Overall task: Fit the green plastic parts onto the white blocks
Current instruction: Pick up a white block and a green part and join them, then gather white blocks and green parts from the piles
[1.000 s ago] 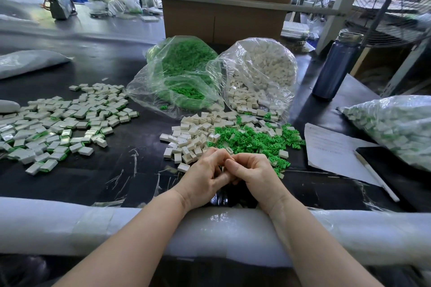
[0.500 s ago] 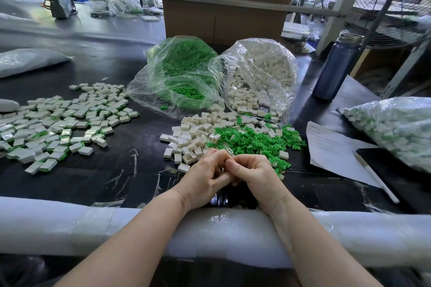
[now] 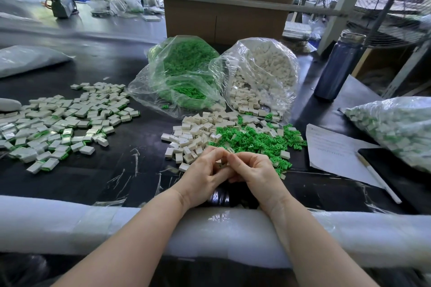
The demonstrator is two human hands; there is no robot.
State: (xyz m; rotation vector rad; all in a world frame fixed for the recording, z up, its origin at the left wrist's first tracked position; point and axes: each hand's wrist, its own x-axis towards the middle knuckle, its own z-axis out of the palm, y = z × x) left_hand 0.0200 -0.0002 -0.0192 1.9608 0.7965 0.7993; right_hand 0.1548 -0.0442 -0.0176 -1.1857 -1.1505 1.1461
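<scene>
My left hand [image 3: 205,176] and my right hand [image 3: 255,171] meet fingertip to fingertip at the table's near edge, fingers curled around a small white block [image 3: 221,165] that is mostly hidden between them. Whether a green part is in the grip I cannot tell. Just beyond the hands lie a loose heap of white blocks [image 3: 193,137] and a heap of green plastic parts [image 3: 254,141]. A spread of fitted blocks with green edges [image 3: 63,123] covers the table's left side.
Two open clear bags lie behind the heaps, one of green parts [image 3: 184,72], one of white blocks [image 3: 263,74]. At right are a blue bottle [image 3: 338,67], a paper sheet [image 3: 333,149] with a pen [image 3: 377,177], and a filled bag [image 3: 396,128]. White foam padding [image 3: 70,223] lines the near edge.
The hands stay together in the same place; only the fingers shift slightly around the piece between them.
</scene>
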